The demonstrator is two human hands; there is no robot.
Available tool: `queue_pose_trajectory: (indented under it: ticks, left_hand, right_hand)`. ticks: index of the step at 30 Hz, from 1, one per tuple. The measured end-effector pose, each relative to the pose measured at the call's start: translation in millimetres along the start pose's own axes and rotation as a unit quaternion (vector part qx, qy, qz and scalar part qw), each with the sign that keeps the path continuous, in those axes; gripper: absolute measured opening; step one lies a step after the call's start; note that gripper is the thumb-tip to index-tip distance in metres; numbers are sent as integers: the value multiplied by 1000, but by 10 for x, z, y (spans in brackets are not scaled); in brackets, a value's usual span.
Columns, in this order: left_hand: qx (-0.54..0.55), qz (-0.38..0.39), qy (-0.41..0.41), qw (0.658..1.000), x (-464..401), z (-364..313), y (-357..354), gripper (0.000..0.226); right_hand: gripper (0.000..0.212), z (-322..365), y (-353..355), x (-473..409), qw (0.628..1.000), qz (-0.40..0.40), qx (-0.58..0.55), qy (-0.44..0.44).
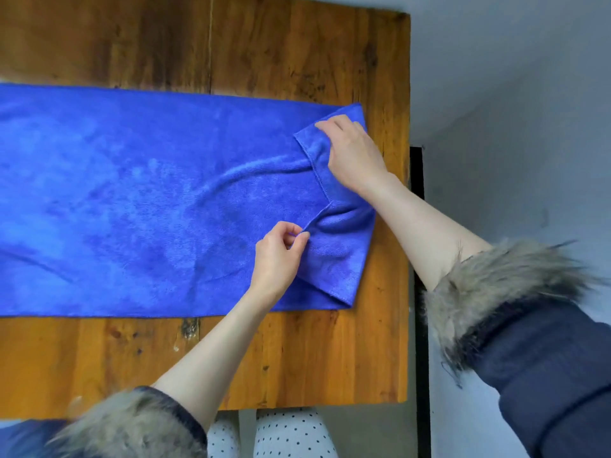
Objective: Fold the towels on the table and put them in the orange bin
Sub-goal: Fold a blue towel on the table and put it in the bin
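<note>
Towel [148,200] edge pinched by left hand [276,259], seemingly right hand [350,153].

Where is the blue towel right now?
In the head view, the blue towel lies spread across the wooden table, running off the picture's left edge. Its right end is turned back, with the left hand and right hand on it.

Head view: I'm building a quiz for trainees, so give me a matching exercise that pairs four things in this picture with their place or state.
Column one:
1. blue towel
2. left hand
3. right hand
4. wooden table

Column two:
A. grips the far turned-over corner of the cloth
B. lies spread, its right end folded over
C. pinches the near hem of the turned-over end
D. bears the cloth

Pairs: 1-B, 2-C, 3-A, 4-D
</note>
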State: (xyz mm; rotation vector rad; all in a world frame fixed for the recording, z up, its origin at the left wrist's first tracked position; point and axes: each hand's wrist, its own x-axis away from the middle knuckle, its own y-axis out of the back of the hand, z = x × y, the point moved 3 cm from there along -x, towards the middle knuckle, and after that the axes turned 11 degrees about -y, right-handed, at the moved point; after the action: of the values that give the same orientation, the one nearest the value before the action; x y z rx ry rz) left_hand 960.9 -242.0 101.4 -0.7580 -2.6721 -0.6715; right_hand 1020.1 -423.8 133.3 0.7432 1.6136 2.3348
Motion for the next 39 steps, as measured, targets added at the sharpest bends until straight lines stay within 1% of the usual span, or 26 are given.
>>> queue_pose_trajectory:
  ticks: [2,4,6,8,9,11,14,16,18,21,23,25,27,29,31,33,36,39]
  left_hand:
    - [-3,33,10,999,32,63,-22,11]
    - [-20,76,16,997,68,131,-40,15]
    - [-66,109,12,992,100,186,-31,11]
    - [-83,112,9,990,122,224,15,6]
    - [-83,108,7,991,133,235,53,10]
    - [-63,116,0,991,141,234,142,15]
    - [2,168,-4,986,133,211,330,15]
    - [54,196,-1,979,122,170,509,18]
    - [117,199,8,973,126,118,715,23]
    - [176,168,-4,970,168,11,1041,18]
    - [202,157,-18,967,211,-44,1267,19]
    - [211,145,-29,966,251,-60,1527,22]
    - [217,124,-32,968,280,-35,1816,25]
    - [249,90,-25,964,321,23,2106,27]
    - [309,50,-17,949,363,93,2387,28]
    - [347,4,-13,938,408,183,2669,29]
    - [370,-65,-21,927,494,343,3097,31]
    - [365,-115,-37,923,571,538,3461,32]
  right_hand:
    - [58,46,-32,-118,999,21,44,6]
    - [57,94,-81,-199,995,24,96,17]
    - [49,140,-121,-249,989,8,142,25]
    - [39,175,-129,-269,986,-17,167,19]
    - [34,191,-130,-268,985,-27,171,16]
    - [27,234,-125,-253,985,-39,170,19]
    - [23,331,-66,-168,988,-53,144,26]
    - [20,394,47,-62,992,-80,96,23]
    - [16,498,179,76,995,-90,37,30]
    - [15,762,337,244,996,-64,-14,59]
    - [15,991,447,302,995,-70,-30,67]
    - [15,1252,554,324,993,-77,-52,70]
    - [16,1540,633,327,992,-66,-84,74]
    - [14,1839,682,330,989,-45,-117,82]
    - [12,2142,704,342,985,-35,-140,96]
    - [11,2444,691,344,981,-32,-159,107]
    - [10,2919,610,319,976,-24,-177,125]
    - [8,3373,452,228,973,-4,-181,140]
